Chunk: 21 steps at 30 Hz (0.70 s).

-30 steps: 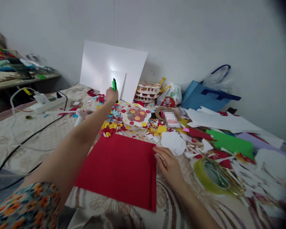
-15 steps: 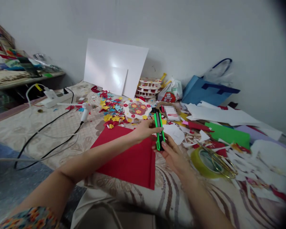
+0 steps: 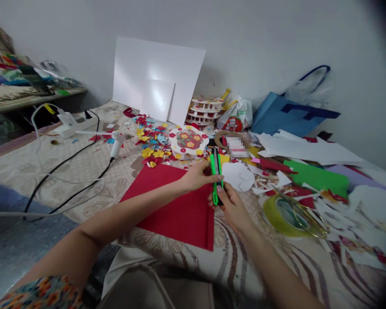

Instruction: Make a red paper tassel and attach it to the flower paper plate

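Note:
A green-and-black utility knife [image 3: 215, 165] with a grey strip along its middle is held upright between my two hands. My left hand [image 3: 197, 175] closes on its middle, the thumb lying across it. Lower down, my right hand [image 3: 229, 201] grips the bottom end, with its thumb on the front. Whether any blade sticks out, I cannot tell. Below and to the left of the hands lies a red sheet [image 3: 176, 219], folded along its right side, partly covered by my left forearm.
Behind the hands stands a white decorated piece [image 3: 189, 143] beside scattered paper cutouts [image 3: 152, 139]. Yellow tape [image 3: 278, 214] with scissors [image 3: 309, 216] on it lies to the right, among paper scraps. A glue gun [image 3: 116, 148] and its cord lie left. A white board [image 3: 135, 64] leans on the wall.
The view has shifted slightly. The knife now stands a little more upright, and my right hand has come closer to my left on it. Both hands keep hold.

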### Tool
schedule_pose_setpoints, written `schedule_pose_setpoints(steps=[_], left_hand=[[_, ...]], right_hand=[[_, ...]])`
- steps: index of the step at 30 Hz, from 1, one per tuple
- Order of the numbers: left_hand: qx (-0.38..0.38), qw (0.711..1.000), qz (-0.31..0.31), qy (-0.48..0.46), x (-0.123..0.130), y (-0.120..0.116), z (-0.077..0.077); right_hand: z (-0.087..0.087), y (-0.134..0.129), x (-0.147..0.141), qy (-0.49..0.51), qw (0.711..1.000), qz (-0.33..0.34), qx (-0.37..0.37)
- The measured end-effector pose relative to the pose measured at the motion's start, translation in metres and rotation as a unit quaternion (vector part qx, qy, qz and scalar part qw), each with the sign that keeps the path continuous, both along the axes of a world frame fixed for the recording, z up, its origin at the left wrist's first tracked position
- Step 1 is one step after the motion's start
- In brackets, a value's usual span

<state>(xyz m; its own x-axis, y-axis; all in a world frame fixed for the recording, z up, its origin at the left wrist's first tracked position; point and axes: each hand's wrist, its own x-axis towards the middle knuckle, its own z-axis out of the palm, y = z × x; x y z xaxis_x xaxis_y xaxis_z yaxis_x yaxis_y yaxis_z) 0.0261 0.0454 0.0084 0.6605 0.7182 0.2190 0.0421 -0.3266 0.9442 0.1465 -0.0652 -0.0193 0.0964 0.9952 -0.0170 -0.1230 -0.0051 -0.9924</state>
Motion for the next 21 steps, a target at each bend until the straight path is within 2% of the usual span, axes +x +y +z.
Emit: schedule_pose_setpoints(steps=[5,9,14,18,21], left_hand=[[0.001,1.000,0.000,0.003,-0.003,-0.001,-0.001],[0.005,1.000,0.001,0.019,-0.005,-0.003,0.004],[0.035,0.998,-0.030,0.030,-0.006,-0.003,0.009],[0.067,0.996,-0.049,0.037,-0.015,-0.002,0.016],[0.123,0.984,-0.072,0.106,-0.033,-0.009,0.021]], right_hand=[[-0.001,0.000,0.000,-0.012,1.000,-0.016,0.001],[0.005,-0.002,-0.006,0.017,0.999,-0.028,-0.015],[0.018,-0.005,-0.014,0.067,0.998,0.010,0.000],[0.021,-0.015,-0.001,0.011,0.999,-0.027,0.024],[0.015,-0.040,0.018,-0.070,0.994,-0.075,0.025]])
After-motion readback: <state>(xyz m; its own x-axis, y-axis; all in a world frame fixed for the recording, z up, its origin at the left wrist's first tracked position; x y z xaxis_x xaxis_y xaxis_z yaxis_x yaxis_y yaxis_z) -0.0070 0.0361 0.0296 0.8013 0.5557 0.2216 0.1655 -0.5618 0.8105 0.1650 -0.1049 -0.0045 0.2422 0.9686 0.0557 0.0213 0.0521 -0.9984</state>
